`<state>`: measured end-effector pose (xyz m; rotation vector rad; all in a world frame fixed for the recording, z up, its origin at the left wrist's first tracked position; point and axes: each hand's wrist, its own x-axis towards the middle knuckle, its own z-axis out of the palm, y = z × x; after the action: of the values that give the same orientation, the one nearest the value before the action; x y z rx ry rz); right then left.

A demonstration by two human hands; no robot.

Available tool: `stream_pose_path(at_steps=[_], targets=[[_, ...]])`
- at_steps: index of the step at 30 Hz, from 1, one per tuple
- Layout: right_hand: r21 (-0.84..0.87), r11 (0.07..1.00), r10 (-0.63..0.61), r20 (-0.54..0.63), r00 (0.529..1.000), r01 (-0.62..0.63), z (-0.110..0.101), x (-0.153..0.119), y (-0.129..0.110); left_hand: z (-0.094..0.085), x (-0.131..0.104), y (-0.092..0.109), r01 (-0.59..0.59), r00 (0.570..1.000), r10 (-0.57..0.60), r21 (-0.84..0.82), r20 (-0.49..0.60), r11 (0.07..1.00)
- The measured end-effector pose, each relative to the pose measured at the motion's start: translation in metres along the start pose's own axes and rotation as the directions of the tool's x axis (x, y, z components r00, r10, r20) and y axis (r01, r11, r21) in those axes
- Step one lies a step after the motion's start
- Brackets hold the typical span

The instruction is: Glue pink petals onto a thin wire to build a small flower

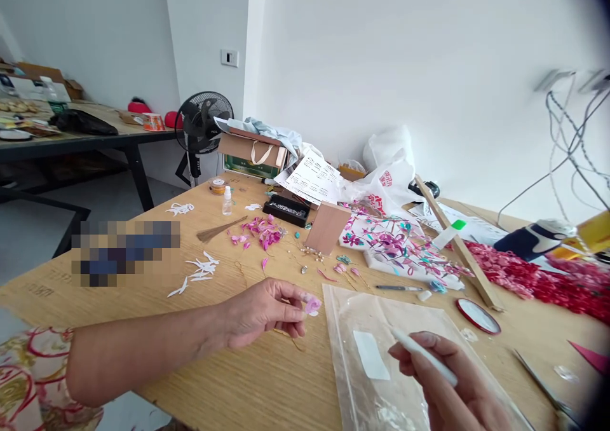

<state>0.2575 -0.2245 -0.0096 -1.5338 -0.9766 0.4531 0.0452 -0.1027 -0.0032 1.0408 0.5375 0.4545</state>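
My left hand (271, 310) pinches a small pale pink flower (312, 305) between thumb and fingertips, above the bare wood left of a clear plastic bag (343, 355). A thin golden thread or wire (289, 337) shows below the fingers. In my right hand (443, 367) is a slim white pen-like stick (424, 353), its narrow end directed toward the flower; the two are apart. Beneath that hand lies the bag, with a white rectangle (372, 355) on it. Loose magenta petals (267, 232) and white pointed strips (200, 267) lie beyond my left hand.
A wooden block (326, 229) stands mid-table near pink flower sprays (405, 243). To the right lie a wooden bar (457, 246), a round red-rimmed mirror (478, 316), scissors (543, 380) and red flower strands (528, 272). A small bottle (227, 201) and a black box (286, 210) sit farther back.
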Motion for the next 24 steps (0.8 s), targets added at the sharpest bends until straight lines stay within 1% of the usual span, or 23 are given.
stream_pose_path(at_steps=[3,6,8,10,14,16,19,21,24], targets=[[0.054,0.994,0.094,0.062,0.994,-0.097,-0.009,0.019,0.001,-0.007,-0.001,0.001,0.014,1.000,-0.014,0.030,0.004,0.999],[0.108,0.975,0.184,0.102,0.978,-0.195,-0.010,0.042,0.006,-0.013,-0.001,0.003,0.021,1.000,-0.022,0.062,0.019,0.998],[0.167,0.947,0.254,0.132,0.958,-0.274,-0.008,0.058,0.010,-0.016,0.000,0.003,0.026,0.999,-0.028,0.077,0.028,0.997],[0.202,0.921,0.295,0.193,0.936,-0.333,-0.006,0.073,0.013,-0.019,0.001,0.001,0.036,0.999,-0.039,0.089,0.034,0.995],[0.194,0.879,0.366,0.308,0.878,-0.435,-0.001,0.097,0.018,-0.026,0.004,-0.003,0.042,0.998,-0.046,0.092,0.044,0.995],[0.187,0.889,0.346,0.323,0.881,-0.418,0.002,0.106,0.021,-0.029,0.004,-0.004,0.053,0.998,-0.056,0.087,0.034,0.995],[0.136,0.931,0.285,0.312,0.907,-0.339,0.007,0.120,0.026,-0.031,0.003,-0.003,0.089,0.996,-0.089,0.072,-0.003,0.993],[0.087,0.948,0.267,0.303,0.915,-0.306,0.010,0.128,0.029,-0.032,0.002,-0.002,0.111,0.994,-0.110,0.066,-0.020,0.992],[0.008,0.970,0.233,0.249,0.940,-0.243,0.016,0.139,0.039,-0.032,-0.001,-0.002,0.136,0.991,-0.135,0.070,-0.020,0.988]])
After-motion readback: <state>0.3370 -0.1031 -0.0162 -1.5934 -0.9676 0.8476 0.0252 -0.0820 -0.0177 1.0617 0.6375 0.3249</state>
